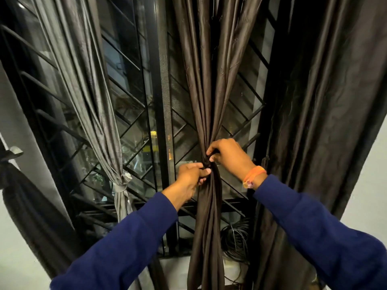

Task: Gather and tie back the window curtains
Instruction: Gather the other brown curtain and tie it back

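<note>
A dark brown curtain (pixel 206 97) hangs in front of the window, gathered into a narrow bundle at its waist. A dark tie band (pixel 207 162) wraps that waist. My left hand (pixel 191 177) pinches the band from the left, thumb on top. My right hand (pixel 228 155), with an orange wristband, grips the band from the right and above. To the left, a grey curtain (pixel 88 84) hangs gathered with a grey tie (pixel 121 187) knotted round it.
Black diagonal window bars (pixel 129 114) run behind both curtains. A wide dark curtain (pixel 326 114) hangs loose at the right. A coil of black cable (pixel 235 243) lies on the sill below. Another dark curtain (pixel 31 216) hangs at far left against a white wall (pixel 12 258).
</note>
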